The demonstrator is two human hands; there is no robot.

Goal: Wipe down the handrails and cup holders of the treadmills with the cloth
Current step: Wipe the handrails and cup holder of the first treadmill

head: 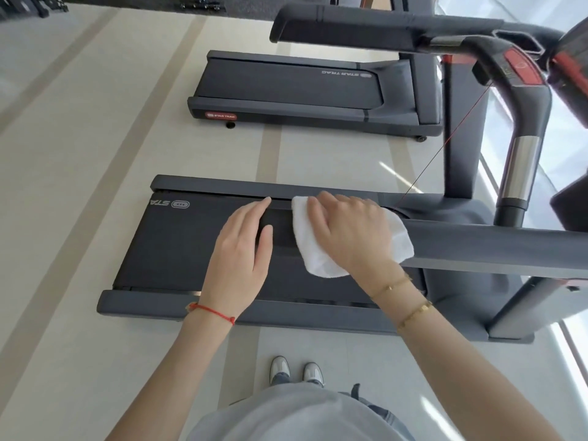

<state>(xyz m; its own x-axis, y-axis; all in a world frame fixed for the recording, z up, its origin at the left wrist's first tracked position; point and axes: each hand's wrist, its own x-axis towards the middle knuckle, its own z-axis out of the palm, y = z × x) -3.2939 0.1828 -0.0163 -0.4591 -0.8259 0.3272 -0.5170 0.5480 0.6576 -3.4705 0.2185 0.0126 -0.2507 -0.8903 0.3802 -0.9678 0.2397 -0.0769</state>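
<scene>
While right hand presses one cloth on handrail | left hand relaxed, fingers straight | treadmills: two

A pale floor with beige stripes spreads under everything, two grey-and-white shoes stand side by side at the bottom, dark gym gear sits along the top left edge, and bright windows glare on the right.
</scene>
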